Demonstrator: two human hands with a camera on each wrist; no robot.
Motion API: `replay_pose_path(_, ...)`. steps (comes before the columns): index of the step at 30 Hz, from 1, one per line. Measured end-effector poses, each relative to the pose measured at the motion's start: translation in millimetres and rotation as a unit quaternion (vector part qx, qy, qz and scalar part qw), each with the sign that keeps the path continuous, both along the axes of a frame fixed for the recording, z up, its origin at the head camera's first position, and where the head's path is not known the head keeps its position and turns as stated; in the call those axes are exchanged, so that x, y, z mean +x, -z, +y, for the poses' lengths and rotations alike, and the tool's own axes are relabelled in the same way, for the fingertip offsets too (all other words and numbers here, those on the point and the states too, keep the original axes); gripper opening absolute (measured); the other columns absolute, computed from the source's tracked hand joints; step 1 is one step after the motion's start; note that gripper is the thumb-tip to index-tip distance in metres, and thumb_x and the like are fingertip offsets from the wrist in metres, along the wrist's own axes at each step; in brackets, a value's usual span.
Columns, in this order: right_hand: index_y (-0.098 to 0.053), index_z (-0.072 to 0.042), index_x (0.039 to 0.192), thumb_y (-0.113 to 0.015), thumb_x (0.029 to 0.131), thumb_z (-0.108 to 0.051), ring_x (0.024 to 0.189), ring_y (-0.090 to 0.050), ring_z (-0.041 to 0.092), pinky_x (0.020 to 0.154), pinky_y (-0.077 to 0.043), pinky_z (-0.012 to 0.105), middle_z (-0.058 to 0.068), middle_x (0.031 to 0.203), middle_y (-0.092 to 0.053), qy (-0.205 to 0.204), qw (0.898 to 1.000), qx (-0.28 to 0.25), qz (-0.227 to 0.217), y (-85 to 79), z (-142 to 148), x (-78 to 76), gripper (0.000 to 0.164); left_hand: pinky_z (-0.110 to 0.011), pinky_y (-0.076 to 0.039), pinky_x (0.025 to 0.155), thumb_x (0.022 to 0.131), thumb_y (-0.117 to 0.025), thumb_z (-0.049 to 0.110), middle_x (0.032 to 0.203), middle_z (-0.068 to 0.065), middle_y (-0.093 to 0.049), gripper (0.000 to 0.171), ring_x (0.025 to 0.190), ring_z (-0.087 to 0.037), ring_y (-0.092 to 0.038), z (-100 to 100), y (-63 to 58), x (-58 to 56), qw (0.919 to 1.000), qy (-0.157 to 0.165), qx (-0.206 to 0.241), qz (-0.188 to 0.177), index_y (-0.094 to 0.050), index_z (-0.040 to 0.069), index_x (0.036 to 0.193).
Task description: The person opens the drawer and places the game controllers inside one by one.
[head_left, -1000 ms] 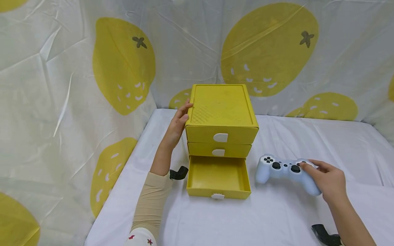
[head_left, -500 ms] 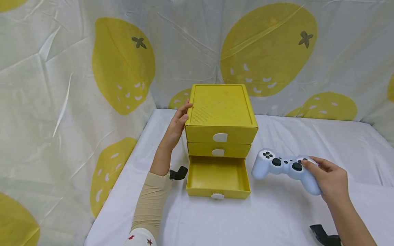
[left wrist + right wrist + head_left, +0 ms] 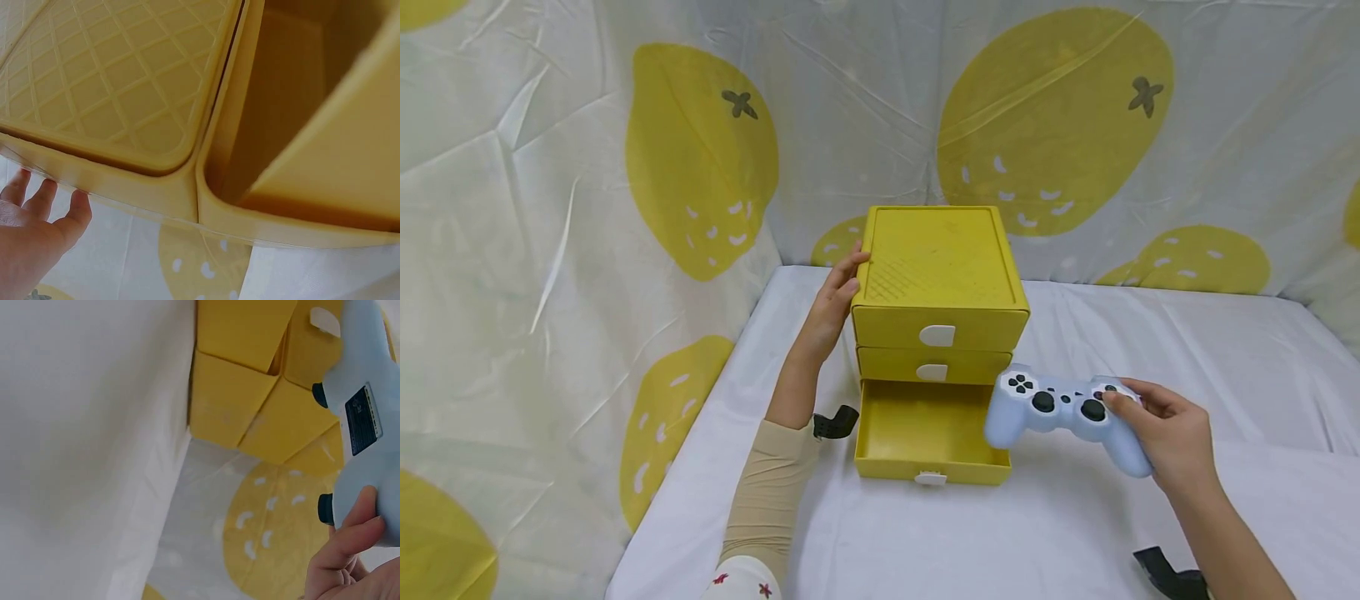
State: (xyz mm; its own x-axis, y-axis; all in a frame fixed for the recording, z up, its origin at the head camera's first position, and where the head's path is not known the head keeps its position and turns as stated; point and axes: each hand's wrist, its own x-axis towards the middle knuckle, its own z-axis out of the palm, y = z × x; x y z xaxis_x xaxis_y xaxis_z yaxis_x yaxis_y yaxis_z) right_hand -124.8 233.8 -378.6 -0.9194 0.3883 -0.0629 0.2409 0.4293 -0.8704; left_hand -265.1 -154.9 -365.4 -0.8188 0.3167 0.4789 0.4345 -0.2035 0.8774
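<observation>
A yellow three-drawer storage box stands mid-table in the head view, its bottom drawer pulled out with nothing in it. My left hand rests against the box's left side, fingertips at the top edge; the left wrist view has these fingers nearly straight against the wall. A light-blue game controller is held in the air by my right hand, which grips its right handle with the thumb on top. The controller's left handle overlaps the drawer's right side in the head view. Its underside label shows in the right wrist view.
White cloth covers the table. A lemon-print sheet hangs behind and along the left. Both upper drawers, with white tabs, are closed. Black wrist camera mounts stick out from the arms.
My right hand has lifted the controller a little and carried it left, from beside the box to the open drawer's right edge. The left hand and the box have stayed still.
</observation>
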Motion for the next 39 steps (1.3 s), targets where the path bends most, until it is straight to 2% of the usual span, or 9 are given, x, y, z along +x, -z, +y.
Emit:
replay_pose_path(4, -0.064, 0.0, 0.123, -0.071, 0.089, -0.033, 0.082, -0.049, 0.017, 0.059, -0.047, 0.023, -0.007, 0.09, -0.054, -0.017, 1.0, -0.002, 0.025, -0.9, -8, 0.6, 0.048, -0.044, -0.01, 0.117, 0.094, -0.053, 0.056, 0.163, -0.004, -0.009, 0.078, 0.147, -0.009, -0.009, 0, 0.3, -0.1, 1.0, 0.001, 0.0, 0.001, -0.033, -0.001, 0.145)
replay_pose_path(9, -0.066, 0.002, 0.119, -0.073, 0.088, -0.027, 0.075, -0.048, 0.012, 0.058, -0.045, 0.023, -0.005, 0.076, -0.052, -0.031, 0.998, 0.001, 0.046, -0.7, -18, 0.5, 0.043, -0.045, -0.011, 0.117, 0.095, -0.052, 0.054, 0.163, -0.007, -0.007, 0.078, 0.147, -0.012, -0.009, -1, -0.1, 0.5, 1.0, 0.004, 0.002, 0.003, -0.032, -0.001, 0.146)
replay_pose_path(16, -0.061, 0.005, 0.125, -0.071, 0.089, -0.028, 0.078, -0.046, 0.014, 0.059, -0.042, 0.024, 0.002, 0.078, -0.047, -0.056, 0.997, 0.02, 0.038, 0.5, -32, -1.7, 0.05, -0.046, -0.009, 0.117, 0.095, -0.052, 0.054, 0.163, -0.008, -0.006, 0.08, 0.148, -0.014, -0.006, 0, -0.7, 0.6, 1.0, 0.007, 0.002, 0.005, -0.03, -0.002, 0.147)
replay_pose_path(25, -0.064, 0.003, 0.121, -0.072, 0.088, -0.025, 0.076, -0.047, 0.014, 0.06, -0.042, 0.024, 0.003, 0.074, -0.047, -0.086, 0.995, 0.012, 0.054, 1.8, -56, -5.4, 0.045, -0.043, -0.013, 0.117, 0.09, -0.055, 0.062, 0.163, -0.009, -0.008, 0.086, 0.147, -0.011, -0.012, 1, -1.2, 1.0, 0.9999, -0.01, 0.0, -0.009, -0.034, -0.001, 0.144)
replay_pose_path(28, -0.065, 0.003, 0.12, -0.073, 0.087, -0.024, 0.075, -0.047, 0.014, 0.059, -0.043, 0.024, 0.004, 0.074, -0.048, -0.095, 0.994, 0.005, 0.057, 3.8, -64, -6.1, 0.043, -0.042, -0.013, 0.117, 0.094, -0.053, 0.055, 0.163, -0.004, -0.011, 0.078, 0.147, -0.011, -0.012, 0, -0.5, 1.2, 0.9999, -0.009, 0.001, -0.006, -0.034, -0.001, 0.144)
replay_pose_path(31, -0.066, 0.003, 0.118, -0.073, 0.086, -0.022, 0.074, -0.047, 0.014, 0.059, -0.043, 0.023, 0.005, 0.075, -0.048, -0.102, 0.993, 0.0, 0.063, 6.0, -72, -6.0, 0.041, -0.042, -0.013, 0.117, 0.1, -0.048, 0.042, 0.163, 0.0, -0.012, 0.065, 0.147, -0.012, -0.011, 0, -0.1, 1.8, 1.0, -0.002, 0.002, -0.001, -0.033, -0.002, 0.145)
replay_pose_path(39, -0.068, 0.002, 0.115, -0.075, 0.085, -0.018, 0.07, -0.048, 0.013, 0.059, -0.043, 0.022, 0.005, 0.074, -0.049, -0.107, 0.991, -0.016, 0.082, 11.6, -86, -8.8, 0.038, -0.042, -0.013, 0.117, 0.101, -0.038, 0.022, 0.163, -0.005, -0.007, 0.053, 0.148, -0.016, -0.009, 1, -3.5, 2.7, 1.0, 0.0, 0.004, -0.006, -0.029, -0.004, 0.146)
